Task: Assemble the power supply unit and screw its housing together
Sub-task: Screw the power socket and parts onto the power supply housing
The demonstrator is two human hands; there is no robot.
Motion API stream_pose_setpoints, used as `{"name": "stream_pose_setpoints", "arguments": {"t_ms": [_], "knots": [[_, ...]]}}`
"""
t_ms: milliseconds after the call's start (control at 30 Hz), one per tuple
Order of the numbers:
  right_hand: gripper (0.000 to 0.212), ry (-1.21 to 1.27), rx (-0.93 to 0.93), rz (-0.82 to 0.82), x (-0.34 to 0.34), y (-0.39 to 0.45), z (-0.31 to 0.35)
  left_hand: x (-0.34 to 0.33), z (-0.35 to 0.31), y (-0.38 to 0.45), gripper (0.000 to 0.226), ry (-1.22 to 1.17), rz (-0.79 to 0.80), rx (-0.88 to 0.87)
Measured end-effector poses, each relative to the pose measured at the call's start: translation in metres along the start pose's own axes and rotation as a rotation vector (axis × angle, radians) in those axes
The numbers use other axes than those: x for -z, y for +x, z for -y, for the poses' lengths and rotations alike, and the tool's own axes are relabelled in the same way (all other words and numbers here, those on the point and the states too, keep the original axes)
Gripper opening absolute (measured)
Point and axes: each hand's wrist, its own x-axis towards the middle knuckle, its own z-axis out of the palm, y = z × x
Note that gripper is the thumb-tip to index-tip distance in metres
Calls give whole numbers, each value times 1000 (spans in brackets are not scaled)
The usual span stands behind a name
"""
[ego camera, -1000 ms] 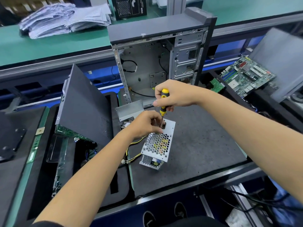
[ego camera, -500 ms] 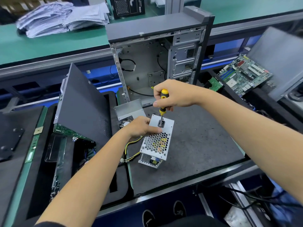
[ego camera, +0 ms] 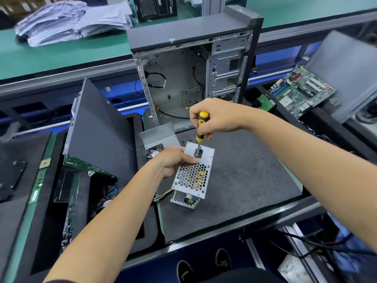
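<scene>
bright, even overhead light, soft shadows; centre sharp, wide-angle bending at edges, lower right corner blurred.

bench: dark grey mat (ego camera: 244,180) | on it: small silver PSU (ego camera: 193,176) near the middle, open PC case (ego camera: 193,68) standing at the back edge, metal bracket (ego camera: 159,135) just left

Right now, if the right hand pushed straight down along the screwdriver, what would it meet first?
Probably the power supply unit: the screwdriver in the right hand points down at its top panel.
</scene>
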Motion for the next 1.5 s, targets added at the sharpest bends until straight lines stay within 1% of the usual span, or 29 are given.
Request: {"name": "stream_pose_setpoints", "arguments": {"t_ms": [167, 267, 333, 367, 433, 500, 533, 600, 700, 767, 800, 867, 933, 1000, 1067, 1100, 1167, 1200, 1267, 1300, 1333, 1367, 1433, 1467, 1500], "knots": [[11, -343, 64, -33, 5, -4, 12, 0, -1, 0, 22, 3, 2, 2], [17, -584, 42, -14, -1, -4, 20, 0, -3, 0, 22, 6, 3, 8], [19, -692, 26, -21, -8, -3, 24, 1, -3, -1, 21, 4, 9, 14], [18, -707, 31, -18, -10, -4, 25, 1, -3, -1, 21, 3, 11, 13], [10, -672, 28, 68, -9, -6, 28, 0, -3, -2, 22, -3, 7, 6], [14, -607, 5, 151, -4, -9, 30, 0, -3, -2, 24, -3, 3, 4], [14, -599, 7, 144, -3, -8, 31, 0, -3, -2, 24, 3, 2, 5], [10, -653, 15, 48, -5, -7, 33, 0, -5, -3, 22, 17, 2, 4], [34, -772, 9, -60, -13, -5, 32, 0, -6, -4, 20, 19, -3, -4], [38, -834, 9, -75, -15, -8, 31, -1, -5, -4, 20, 13, -8, -11], [33, -814, 8, -53, -14, -10, 31, -1, -5, -4, 21, 8, -9, -13], [16, -692, 29, 57, -11, -14, 31, -1, -6, -5, 21, 7, 1, -16], [15, -607, 74, 113, -9, -14, 33, -2, -6, -5, 21, 9, 8, -11], [15, -668, 76, 37, -10, -12, 37, -2, -7, -6, 21, 7, 3, -9], [25, -770, 30, -53, -14, -11, 39, -1, -7, -5, 21, 6, 0, -11], [31, -814, 3, -76, -16, -11, 38, -1, -7, -4, 20, 10, 1, -10], [32, -864, -15, -87, -16, -12, 38, -1, -7, -4, 20, 24, 2, -11], [28, -837, -21, -49, -14, -13, 38, 0, -7, -3, 20, 26, 2, -16], [14, -711, -6, 78, -11, -15, 38, 0, -7, -3, 20, 23, -1, -23], [10, -670, 18, 113, -9, -15, 38, -1, -7, -3, 19, 25, -5, -24], [9, -672, 37, 109, -8, -14, 39, -1, -7, -2, 19, 29, -10, -23], [11, -708, 44, 76, -9, -13, 39, -1, -7, -2, 19, 34, -13, -23], [31, -813, 31, -23, -13, -9, 40, -1, -8, -2, 19, 39, -18, -23], [36, -838, 12, -53, -14, -8, 40, -1, -8, -2, 19, 39, -18, -22], [37, -853, 1, -70, -15, -7, 39, -1, -8, -2, 19, 41, -16, -21]]}}
